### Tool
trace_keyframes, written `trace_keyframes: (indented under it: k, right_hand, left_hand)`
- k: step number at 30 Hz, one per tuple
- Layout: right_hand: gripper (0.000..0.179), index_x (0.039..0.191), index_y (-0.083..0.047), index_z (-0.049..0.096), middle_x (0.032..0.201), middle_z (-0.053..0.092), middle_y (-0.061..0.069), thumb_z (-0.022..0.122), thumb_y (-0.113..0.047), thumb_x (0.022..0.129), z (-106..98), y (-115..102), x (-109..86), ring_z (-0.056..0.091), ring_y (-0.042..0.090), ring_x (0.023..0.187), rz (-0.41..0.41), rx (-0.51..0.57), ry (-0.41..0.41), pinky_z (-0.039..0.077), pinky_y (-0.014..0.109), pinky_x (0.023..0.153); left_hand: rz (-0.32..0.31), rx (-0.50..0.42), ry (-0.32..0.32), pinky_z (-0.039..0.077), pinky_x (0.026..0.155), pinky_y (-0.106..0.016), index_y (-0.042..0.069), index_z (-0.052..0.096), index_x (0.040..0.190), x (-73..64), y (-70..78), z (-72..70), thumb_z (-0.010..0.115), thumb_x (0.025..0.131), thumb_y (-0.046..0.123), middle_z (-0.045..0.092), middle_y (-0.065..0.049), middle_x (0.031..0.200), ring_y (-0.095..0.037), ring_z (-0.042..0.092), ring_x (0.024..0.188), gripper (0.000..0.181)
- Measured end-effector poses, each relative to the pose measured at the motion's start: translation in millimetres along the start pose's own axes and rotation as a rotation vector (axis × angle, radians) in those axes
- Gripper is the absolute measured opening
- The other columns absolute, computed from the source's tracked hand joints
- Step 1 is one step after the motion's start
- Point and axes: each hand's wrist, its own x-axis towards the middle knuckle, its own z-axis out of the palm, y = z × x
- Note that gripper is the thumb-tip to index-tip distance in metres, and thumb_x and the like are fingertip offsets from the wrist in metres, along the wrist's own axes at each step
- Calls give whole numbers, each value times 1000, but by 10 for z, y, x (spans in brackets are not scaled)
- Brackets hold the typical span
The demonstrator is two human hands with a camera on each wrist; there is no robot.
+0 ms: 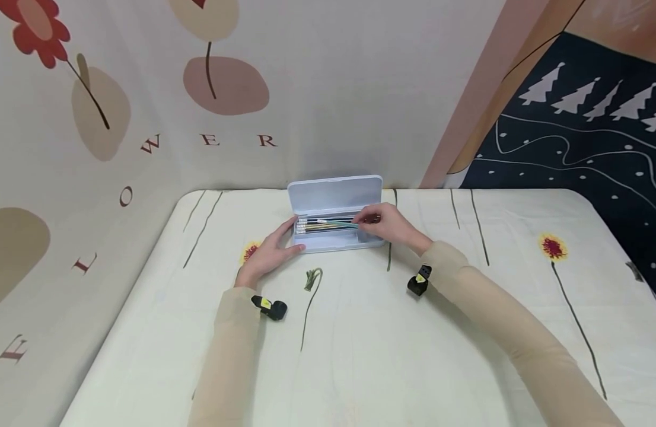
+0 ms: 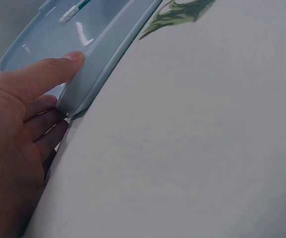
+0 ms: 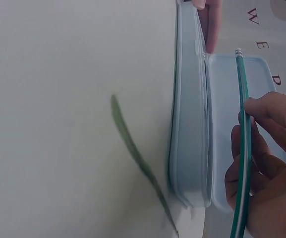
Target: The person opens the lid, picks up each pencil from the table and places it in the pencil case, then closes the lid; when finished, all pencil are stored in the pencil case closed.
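Note:
An open light-blue pencil case sits near the back edge of the table, its lid raised toward the wall. My left hand holds the case's left end, thumb on the near rim and fingers along the outer side. My right hand pinches a green pencil between thumb and fingers over the case's right part. The white eraser end of that pencil points left. Inside the case lie several pencils side by side, eraser ends at the left; the right hand hides their other ends.
A white cloth with printed flowers and stems covers the table. Right behind the case rises a patterned fabric wall. Dark fabric with white trees hangs at the right. Each wrist wears a small black camera.

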Motion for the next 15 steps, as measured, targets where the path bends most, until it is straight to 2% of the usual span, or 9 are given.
trace_keyframes:
  k: [4,9,15]
  right_hand:
    - [14,99,6,72,96,70,16,65,4,87,48,-30,98,60,18,83,-2,5,-28,49,26,76]
    - [14,98,10,70,95,69,20,63,6,87,122,-43,192,61,21,84,-32,20,-48,50,27,77]
    - [15,100,9,71,97,70,19,63,6,87,208,-48,289,63,24,87,2,-7,-63,51,29,80]
  left_hand:
    - [-12,4,-6,12,115,-52,25,21,156,7,-1,-5,66,91,32,18,-5,160,-31,11,145,79]
    - [17,0,-2,11,115,-52,22,21,156,7,-6,-11,67,91,31,19,-7,159,-33,12,145,80]
    - [3,-12,-4,11,115,-52,23,21,156,1,-13,-8,67,91,32,18,-7,159,-33,12,145,80]
